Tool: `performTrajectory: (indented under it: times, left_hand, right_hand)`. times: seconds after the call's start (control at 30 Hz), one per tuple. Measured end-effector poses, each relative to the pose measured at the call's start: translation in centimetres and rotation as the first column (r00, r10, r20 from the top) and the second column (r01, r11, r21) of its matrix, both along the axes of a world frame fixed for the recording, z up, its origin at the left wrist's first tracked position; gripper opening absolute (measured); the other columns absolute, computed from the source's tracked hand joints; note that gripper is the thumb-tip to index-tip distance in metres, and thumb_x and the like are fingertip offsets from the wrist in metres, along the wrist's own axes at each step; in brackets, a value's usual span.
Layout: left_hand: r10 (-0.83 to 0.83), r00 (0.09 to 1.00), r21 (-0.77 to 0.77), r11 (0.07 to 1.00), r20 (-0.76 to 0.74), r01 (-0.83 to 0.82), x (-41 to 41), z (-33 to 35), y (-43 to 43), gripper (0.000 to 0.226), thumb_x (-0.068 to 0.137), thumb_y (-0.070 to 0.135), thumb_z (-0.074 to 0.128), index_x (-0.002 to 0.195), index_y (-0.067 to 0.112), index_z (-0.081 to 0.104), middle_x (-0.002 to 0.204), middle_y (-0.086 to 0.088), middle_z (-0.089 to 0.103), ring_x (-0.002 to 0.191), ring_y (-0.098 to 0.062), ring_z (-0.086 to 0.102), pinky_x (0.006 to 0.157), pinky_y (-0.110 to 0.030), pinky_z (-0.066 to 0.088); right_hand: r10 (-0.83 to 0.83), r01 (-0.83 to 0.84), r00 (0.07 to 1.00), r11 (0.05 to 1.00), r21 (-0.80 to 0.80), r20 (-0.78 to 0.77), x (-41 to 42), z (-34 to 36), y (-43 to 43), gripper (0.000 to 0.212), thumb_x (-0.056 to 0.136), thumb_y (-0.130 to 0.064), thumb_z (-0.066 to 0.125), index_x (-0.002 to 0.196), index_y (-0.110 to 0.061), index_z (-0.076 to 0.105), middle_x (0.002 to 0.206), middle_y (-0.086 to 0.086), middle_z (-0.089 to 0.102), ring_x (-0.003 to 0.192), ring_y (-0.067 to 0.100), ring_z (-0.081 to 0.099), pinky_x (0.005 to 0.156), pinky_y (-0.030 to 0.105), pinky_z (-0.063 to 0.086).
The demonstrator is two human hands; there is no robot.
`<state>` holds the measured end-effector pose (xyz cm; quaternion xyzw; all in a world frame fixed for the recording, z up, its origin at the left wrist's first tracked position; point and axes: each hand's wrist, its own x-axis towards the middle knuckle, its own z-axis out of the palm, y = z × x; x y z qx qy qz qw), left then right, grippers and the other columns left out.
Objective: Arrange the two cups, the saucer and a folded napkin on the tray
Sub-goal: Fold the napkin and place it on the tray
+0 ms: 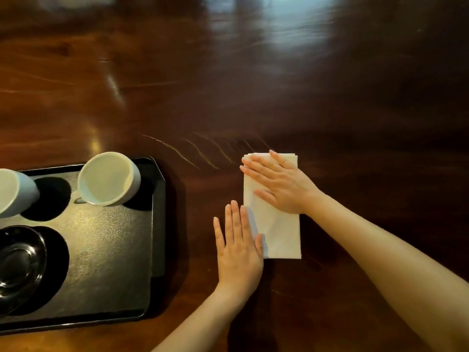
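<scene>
A white folded napkin (278,229) lies on the dark wooden table, to the right of the black tray (111,250). My right hand (279,184) presses flat on the napkin's far half, fingers spread. My left hand (238,247) lies flat with its thumb side on the napkin's near left edge. On the tray stand two white cups: one (109,182) at the far right corner, the other (15,193) at the far left, cut off by the frame. A black saucer (20,262) rests on the tray's near left part.
The polished wooden table (253,85) stretches far beyond the napkin and the tray, with glare patches on it. Light scratch marks (193,151) run across the wood just beyond the napkin.
</scene>
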<state>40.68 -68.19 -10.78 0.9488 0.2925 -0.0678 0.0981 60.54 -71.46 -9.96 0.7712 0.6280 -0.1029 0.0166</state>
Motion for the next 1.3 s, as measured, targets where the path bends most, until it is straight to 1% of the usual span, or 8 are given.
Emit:
performTrajectory:
  times: [0.1, 0.27, 0.67, 0.83, 1.0, 1.1, 1.2, 1.3]
  left_hand:
    - [-0.044, 0.999, 0.033, 0.998, 0.015, 0.044, -0.5, -0.2, 0.5, 0.061, 0.099, 0.041, 0.014, 0.145, 0.003, 0.024, 0.154, -0.02, 0.025, 0.144, -0.033, 0.023, 0.113, -0.051, 0.016]
    - [-0.504, 0.864, 0.032, 0.863, -0.003, 0.504, -2.4, 0.4, 2.8, 0.072, 0.092, 0.057, 0.03, 0.148, 0.011, 0.024, 0.156, -0.01, 0.022, 0.146, -0.024, 0.013, 0.115, -0.043, 0.011]
    - [-0.678, 0.728, 0.099, 0.735, 0.103, 0.671, 0.2, 2.8, 6.0, 0.053, 0.098, 0.035, 0.025, 0.115, 0.011, 0.068, 0.123, -0.009, 0.067, 0.114, -0.02, 0.064, 0.094, -0.035, 0.052]
    - [-0.737, 0.651, -0.043, 0.655, 0.182, 0.754, 2.6, 5.8, 8.2, 0.044, 0.091, 0.045, 0.031, 0.109, 0.028, 0.068, 0.108, 0.009, 0.073, 0.101, -0.006, 0.068, 0.095, -0.026, 0.045]
    - [-0.694, 0.682, -0.418, 0.562, 0.23, 0.714, 3.7, 4.5, 10.9, 0.073, 0.076, 0.065, 0.051, 0.138, 0.029, 0.042, 0.143, 0.01, 0.047, 0.135, -0.003, 0.038, 0.116, -0.027, 0.024]
    - [-0.613, 0.72, -0.326, 0.642, 0.324, 0.694, 3.7, 3.2, 10.7, 0.044, 0.085, 0.042, 0.053, 0.124, 0.024, 0.06, 0.13, 0.008, 0.062, 0.122, -0.004, 0.054, 0.104, -0.031, 0.043]
    - [-0.477, 0.791, -0.372, 0.704, 0.384, 0.605, 3.9, 3.6, 9.9, 0.037, 0.086, 0.04, 0.044, 0.116, 0.031, 0.063, 0.116, 0.014, 0.069, 0.098, -0.001, 0.056, 0.09, -0.019, 0.039]
    - [-0.275, 0.882, -0.524, 0.722, 0.382, 0.452, 4.3, 3.7, 9.6, 0.036, 0.087, 0.044, 0.043, 0.116, 0.035, 0.062, 0.102, 0.012, 0.072, 0.085, -0.006, 0.06, 0.081, -0.016, 0.046]
  right_hand:
    - [0.001, -0.001, 1.0, 1.0, 0.012, -0.004, -0.2, -0.4, 0.1, 0.058, 0.096, -0.046, 0.014, 0.148, -0.023, 0.005, 0.157, -0.004, 0.0, 0.146, 0.013, -0.004, 0.118, 0.039, -0.004]
    - [-0.023, 0.028, 0.984, 0.999, 0.024, -0.175, 0.4, 0.3, 0.0, 0.056, 0.098, -0.041, 0.021, 0.148, -0.028, 0.002, 0.155, -0.011, -0.008, 0.143, 0.004, -0.013, 0.117, 0.032, -0.016]
    - [-0.074, 0.031, 0.947, 0.99, -0.14, -0.314, -5.9, 2.7, -10.1, 0.095, 0.075, -0.079, 0.031, 0.149, -0.027, 0.001, 0.156, -0.008, -0.014, 0.143, 0.008, -0.021, 0.118, 0.03, -0.011]
    - [-0.148, 0.217, 0.904, 0.967, 0.133, -0.401, -6.1, 1.9, -9.8, 0.058, 0.084, -0.019, 0.064, 0.138, -0.019, 0.043, 0.148, 0.0, 0.039, 0.141, 0.013, 0.024, 0.117, 0.036, 0.024]
    - [-0.284, 0.518, 0.646, 0.845, 0.133, -0.708, -5.5, 1.2, -9.7, 0.045, 0.088, -0.01, 0.057, 0.13, -0.028, 0.053, 0.138, -0.008, 0.052, 0.136, 0.003, 0.037, 0.115, 0.026, 0.028]
    - [-0.26, 0.478, 0.711, 0.86, 0.178, -0.654, -5.3, 1.3, -9.5, 0.039, 0.087, -0.029, 0.051, 0.126, -0.028, 0.056, 0.13, -0.012, 0.057, 0.13, 0.0, 0.042, 0.111, 0.023, 0.031]
    - [-0.216, 0.423, 0.765, 0.879, 0.22, -0.607, -4.9, 1.2, -9.1, 0.036, 0.085, -0.026, 0.059, 0.121, -0.024, 0.06, 0.123, -0.009, 0.061, 0.122, 0.003, 0.048, 0.106, 0.024, 0.035]
    - [-0.301, 0.606, 0.621, 0.771, 0.199, -0.724, -4.5, 2.0, -8.4, 0.022, 0.085, -0.021, 0.063, 0.107, -0.022, 0.066, 0.102, -0.011, 0.065, 0.102, 0.004, 0.058, 0.092, 0.017, 0.043]
